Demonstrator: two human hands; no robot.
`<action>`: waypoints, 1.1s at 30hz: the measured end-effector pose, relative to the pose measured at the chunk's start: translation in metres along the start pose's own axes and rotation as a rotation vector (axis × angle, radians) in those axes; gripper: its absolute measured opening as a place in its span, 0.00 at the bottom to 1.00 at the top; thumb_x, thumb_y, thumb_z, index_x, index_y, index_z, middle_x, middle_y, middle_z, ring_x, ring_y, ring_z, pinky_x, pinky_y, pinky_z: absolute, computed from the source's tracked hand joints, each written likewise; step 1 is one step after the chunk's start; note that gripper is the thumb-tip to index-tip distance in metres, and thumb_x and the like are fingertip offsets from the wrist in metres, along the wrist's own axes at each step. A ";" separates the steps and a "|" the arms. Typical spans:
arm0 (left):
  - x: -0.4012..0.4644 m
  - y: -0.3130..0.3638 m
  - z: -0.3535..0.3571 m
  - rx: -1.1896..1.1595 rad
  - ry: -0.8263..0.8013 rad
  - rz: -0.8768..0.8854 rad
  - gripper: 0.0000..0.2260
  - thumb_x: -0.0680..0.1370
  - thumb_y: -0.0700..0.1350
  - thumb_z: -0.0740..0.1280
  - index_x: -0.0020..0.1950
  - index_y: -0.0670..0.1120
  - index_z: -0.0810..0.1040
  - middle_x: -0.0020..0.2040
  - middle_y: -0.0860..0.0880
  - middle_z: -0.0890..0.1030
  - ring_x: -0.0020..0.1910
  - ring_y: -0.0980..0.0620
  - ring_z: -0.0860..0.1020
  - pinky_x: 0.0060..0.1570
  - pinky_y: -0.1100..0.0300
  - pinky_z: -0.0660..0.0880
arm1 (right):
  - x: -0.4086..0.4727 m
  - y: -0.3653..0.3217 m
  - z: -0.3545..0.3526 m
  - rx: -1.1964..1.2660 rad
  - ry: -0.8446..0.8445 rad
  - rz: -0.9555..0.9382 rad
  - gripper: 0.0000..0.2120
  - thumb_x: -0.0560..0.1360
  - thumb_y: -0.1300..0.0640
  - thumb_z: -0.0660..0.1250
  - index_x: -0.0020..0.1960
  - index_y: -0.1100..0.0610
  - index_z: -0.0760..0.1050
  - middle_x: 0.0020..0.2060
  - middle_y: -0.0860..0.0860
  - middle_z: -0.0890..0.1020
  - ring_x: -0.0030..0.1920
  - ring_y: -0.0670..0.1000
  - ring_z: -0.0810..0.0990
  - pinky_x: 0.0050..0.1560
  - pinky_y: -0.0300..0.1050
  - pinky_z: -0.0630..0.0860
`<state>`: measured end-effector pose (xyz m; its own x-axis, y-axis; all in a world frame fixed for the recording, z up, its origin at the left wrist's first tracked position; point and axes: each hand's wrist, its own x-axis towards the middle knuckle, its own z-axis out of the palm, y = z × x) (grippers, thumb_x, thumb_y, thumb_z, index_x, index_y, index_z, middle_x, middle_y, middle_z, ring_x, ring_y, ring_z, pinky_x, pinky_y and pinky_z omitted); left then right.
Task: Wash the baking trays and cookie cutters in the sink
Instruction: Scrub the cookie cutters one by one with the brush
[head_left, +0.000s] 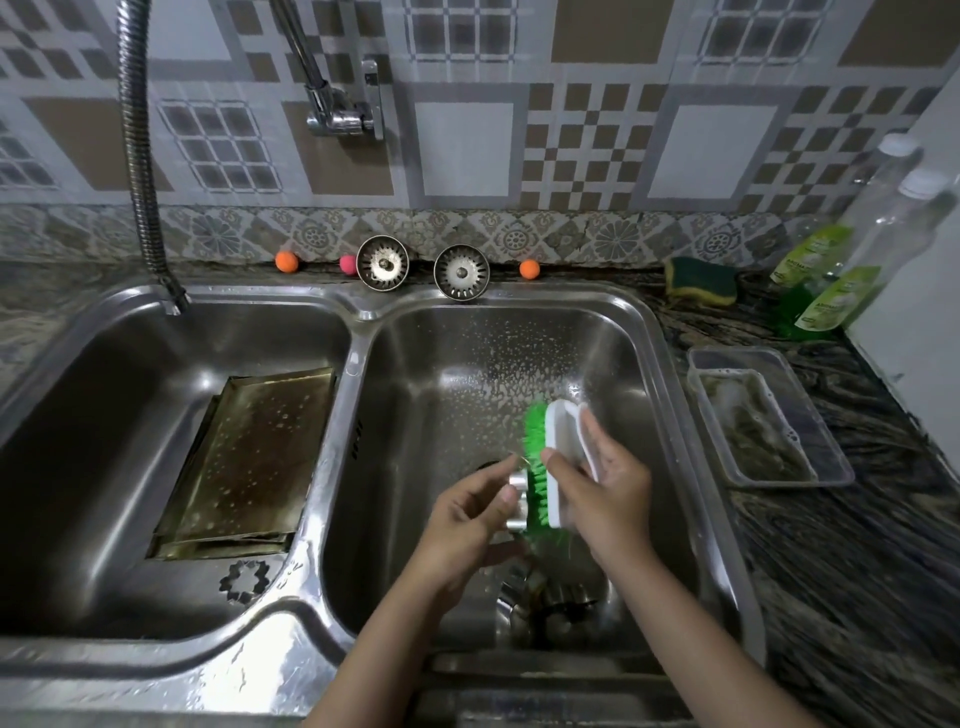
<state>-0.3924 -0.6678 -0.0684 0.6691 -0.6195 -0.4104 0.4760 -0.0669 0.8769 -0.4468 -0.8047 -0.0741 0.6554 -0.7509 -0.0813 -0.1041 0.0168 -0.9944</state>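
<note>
— Green bristles against bare metal: the scrubbing brush (550, 462) is gripped by its white back in the right hand (597, 478), and the left hand (467, 519) pinches a small metal cookie cutter (517, 501) tight against it, over the right basin (519, 353).

— Where's the rest of the washing?

— More cutters (550, 603) lie low in that same basin, under the wrists. A star-shaped cutter (244, 581) sits in the left basin (104, 415), just beside the stacked baking trays (249, 462), which look speckled with droplets.

— How would you scrub that cutter properly?

— I'd say short strokes along the rim, turning the piece between the fingertips so the bristles reach inside the band as well. Keep the pinch firm; wet metal that small could slip down toward the drain. Then rinse it; the tap (337, 114) isn't running now.
</note>
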 end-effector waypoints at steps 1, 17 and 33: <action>0.000 0.002 -0.006 -0.004 0.002 -0.006 0.14 0.77 0.42 0.66 0.62 0.51 0.78 0.50 0.48 0.81 0.48 0.50 0.79 0.50 0.46 0.78 | 0.002 0.002 0.003 0.005 0.001 -0.004 0.32 0.68 0.61 0.76 0.70 0.54 0.69 0.62 0.41 0.75 0.58 0.35 0.75 0.53 0.28 0.73; -0.040 0.022 -0.237 0.835 0.535 -0.143 0.12 0.70 0.33 0.74 0.52 0.41 0.81 0.37 0.48 0.80 0.32 0.52 0.77 0.26 0.69 0.72 | -0.023 0.032 0.007 -0.098 -0.183 0.080 0.33 0.67 0.62 0.76 0.69 0.51 0.71 0.60 0.41 0.76 0.49 0.29 0.74 0.43 0.23 0.72; -0.035 0.053 -0.139 0.758 0.615 0.217 0.08 0.73 0.46 0.72 0.52 0.51 0.79 0.44 0.56 0.81 0.44 0.61 0.79 0.39 0.68 0.74 | -0.003 0.021 -0.011 -0.079 -0.055 0.097 0.31 0.67 0.61 0.76 0.68 0.50 0.72 0.62 0.44 0.77 0.56 0.38 0.77 0.56 0.41 0.77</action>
<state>-0.3118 -0.5406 -0.0426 0.9794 -0.1795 -0.0926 -0.0380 -0.6141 0.7883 -0.4589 -0.8099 -0.0935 0.6792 -0.7109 -0.1822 -0.2257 0.0339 -0.9736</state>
